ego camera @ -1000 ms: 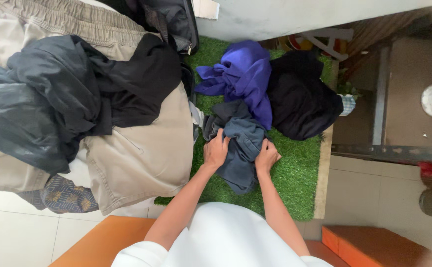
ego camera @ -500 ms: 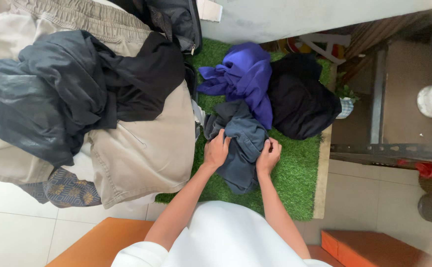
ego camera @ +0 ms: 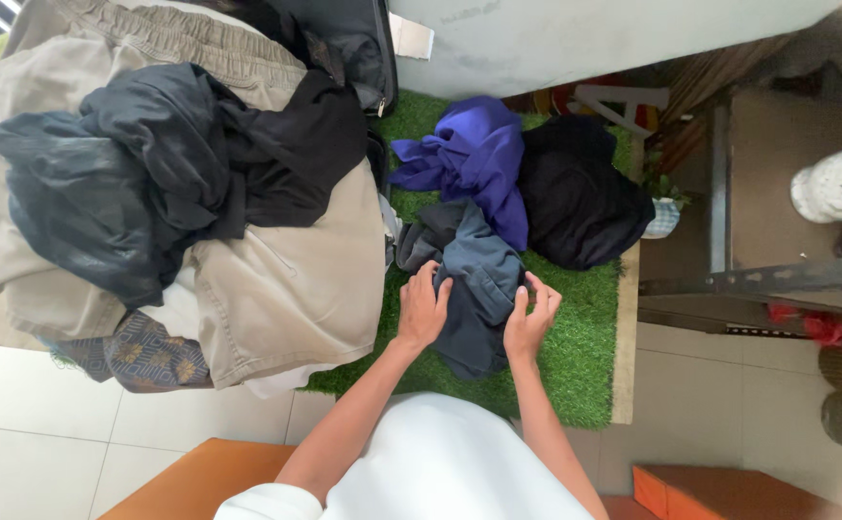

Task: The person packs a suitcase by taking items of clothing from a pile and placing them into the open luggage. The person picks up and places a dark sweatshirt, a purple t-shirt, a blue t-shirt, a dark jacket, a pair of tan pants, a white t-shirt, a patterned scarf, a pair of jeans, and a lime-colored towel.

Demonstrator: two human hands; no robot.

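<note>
Your left hand (ego camera: 423,310) pressed flat on the grey garment (ego camera: 474,279); right hand (ego camera: 529,318) fingers spread, barely touching. Grip both edges evenly.

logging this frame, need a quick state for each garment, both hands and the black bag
slate-blue garment: crumpled on the green mat, under both hands
left hand: flat on it, fingers spread
right hand: fingers open, at its right edge
purple garment: bunched, loose
black garment: heaped, loose
dark jacket: draped over the beige trousers
black bag: cannot tell if it is zipped
</note>
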